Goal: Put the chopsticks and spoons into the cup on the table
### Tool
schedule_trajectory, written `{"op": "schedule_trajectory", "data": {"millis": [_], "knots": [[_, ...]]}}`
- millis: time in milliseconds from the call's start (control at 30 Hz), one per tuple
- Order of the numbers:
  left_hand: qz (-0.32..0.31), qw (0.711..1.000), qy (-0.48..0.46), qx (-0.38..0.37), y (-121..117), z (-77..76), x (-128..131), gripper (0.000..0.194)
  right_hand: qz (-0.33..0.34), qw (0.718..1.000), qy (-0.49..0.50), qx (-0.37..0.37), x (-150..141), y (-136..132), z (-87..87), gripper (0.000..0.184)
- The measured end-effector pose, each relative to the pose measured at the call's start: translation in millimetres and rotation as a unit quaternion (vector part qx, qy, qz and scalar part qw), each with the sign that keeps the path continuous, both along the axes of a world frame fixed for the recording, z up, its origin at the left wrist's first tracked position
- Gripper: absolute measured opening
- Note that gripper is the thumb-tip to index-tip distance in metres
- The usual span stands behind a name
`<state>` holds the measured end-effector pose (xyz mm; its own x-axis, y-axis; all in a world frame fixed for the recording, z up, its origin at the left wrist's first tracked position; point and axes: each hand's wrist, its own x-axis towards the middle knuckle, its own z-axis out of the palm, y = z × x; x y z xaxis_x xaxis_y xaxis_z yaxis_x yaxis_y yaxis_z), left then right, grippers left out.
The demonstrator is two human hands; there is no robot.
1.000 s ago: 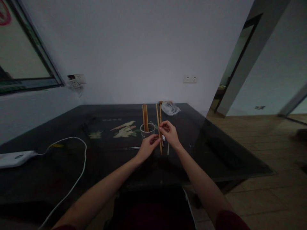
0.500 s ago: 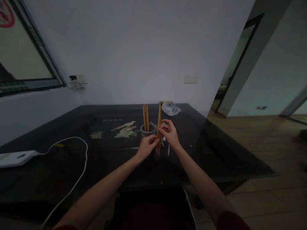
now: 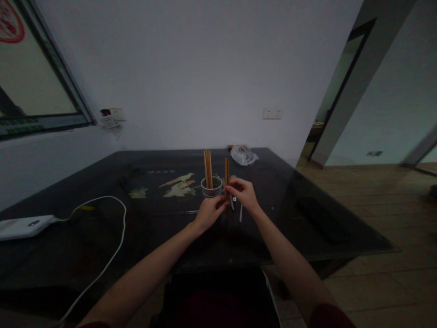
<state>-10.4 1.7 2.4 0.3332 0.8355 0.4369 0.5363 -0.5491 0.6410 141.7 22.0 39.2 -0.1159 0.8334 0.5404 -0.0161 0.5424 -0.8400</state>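
Wooden chopsticks stand upright between my two hands, just right of a round metal-rimmed container. My right hand pinches them around the middle. Lower down, my left hand has its fingers closed at their bottom end. Several more chopsticks stand in the container. On the table beside my right hand lie light-coloured utensils, among them one with a thin white handle; their heads are hidden behind the hand.
A crumpled clear plastic bag lies at the back of the dark glossy table. To the left, a white device trails a white cable toward the front edge. A dark flat object lies on the right.
The chopsticks between my hands have dropped lower, their tops now well below the bag's far edge. Their lower ends no longer stick out beneath my left hand.
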Motion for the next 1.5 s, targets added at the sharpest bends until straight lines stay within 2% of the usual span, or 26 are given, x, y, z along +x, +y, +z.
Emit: {"op": "schedule_trajectory", "data": {"millis": [367,767,1000,1133,1233,1400,1500], "knots": [[-0.003,0.999,0.052,-0.014,2,-7.7,-1,0.024,0.041,0.998,-0.052,-0.002,9,4,1.1,0.029],[-0.025,0.999,0.03,-0.022,4,-12.2,0,0.024,0.018,0.997,-0.076,0.016,13,7,-1.3,0.025],[-0.044,0.999,-0.003,-0.031,6,-13.4,-1,0.022,0.003,0.997,-0.077,0.019,13,4,2.8,0.027],[-0.066,0.996,-0.05,-0.026,3,-7.1,-1,0.025,-0.005,0.996,-0.082,0.026,12,3,4.2,0.028],[-0.069,0.996,-0.061,0.006,2,3.0,-4,0.031,-0.01,0.996,-0.084,0.031,13,3,4.0,0.027],[-0.008,0.996,-0.012,0.091,4,19.8,-18,0.023,-0.015,0.994,-0.097,0.039,13,5,0.9,0.027],[0.027,0.989,-0.026,0.144,8,27.4,-28,0.02,-0.015,0.994,-0.1,0.042,14,8,-2.0,0.027]]}}
